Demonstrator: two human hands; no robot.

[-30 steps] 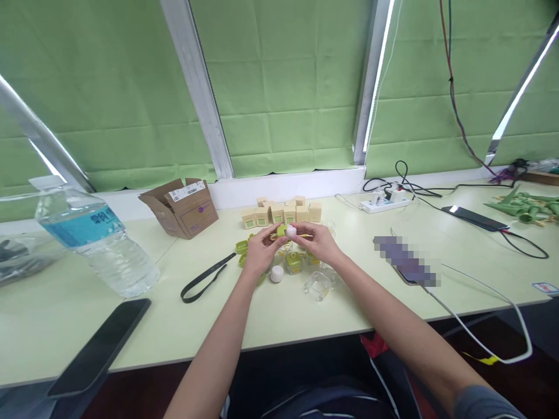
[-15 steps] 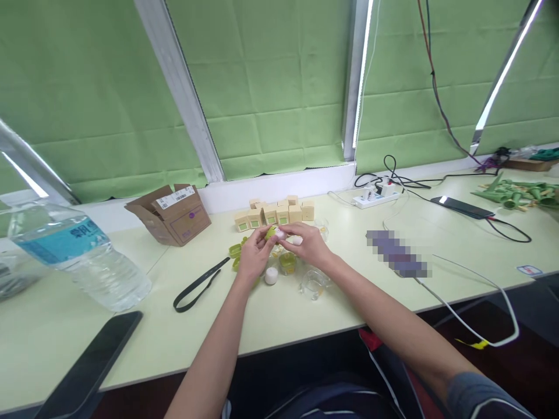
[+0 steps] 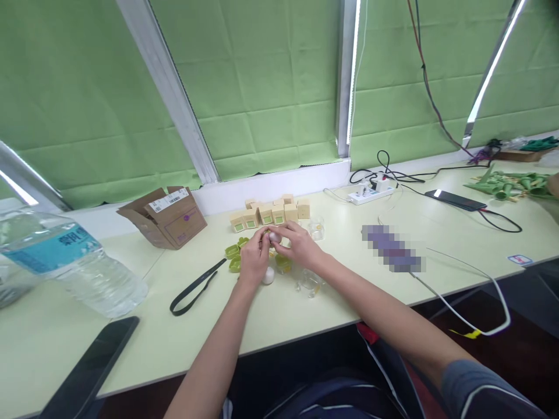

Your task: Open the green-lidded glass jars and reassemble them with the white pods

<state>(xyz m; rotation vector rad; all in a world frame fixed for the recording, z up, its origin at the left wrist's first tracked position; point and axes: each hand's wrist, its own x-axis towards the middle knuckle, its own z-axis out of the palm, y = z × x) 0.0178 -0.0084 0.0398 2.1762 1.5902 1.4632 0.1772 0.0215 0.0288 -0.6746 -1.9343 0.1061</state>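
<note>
Above the middle of the table my left hand (image 3: pixel 255 256) and my right hand (image 3: pixel 301 247) meet, fingers closed. Between their fingertips is a small white round piece (image 3: pixel 275 237), with a bit of green beside it on the left-hand side; the fingers cover most of both. Green flower-shaped cups (image 3: pixel 232 251) lie left of my left hand. Below the hands stand a small white cylinder (image 3: pixel 268 276) and a clear cup with a green piece in it (image 3: pixel 283 263). Closer to the table's front edge are clear plastic cups (image 3: pixel 310 283), and another clear cup (image 3: pixel 317 228) sits behind my right hand.
Several small cream boxes (image 3: pixel 265 214) line up behind the hands. Leftward are a black strap (image 3: pixel 192 294), an open cardboard box (image 3: pixel 168 218), a large water bottle (image 3: pixel 74 256) and a black phone (image 3: pixel 94 366). A power strip (image 3: pixel 370 193) and cables lie at the right.
My fingertips have closed further around the white and green pieces, which show less now. The view has shifted slightly; the other things on the table keep their places.
</note>
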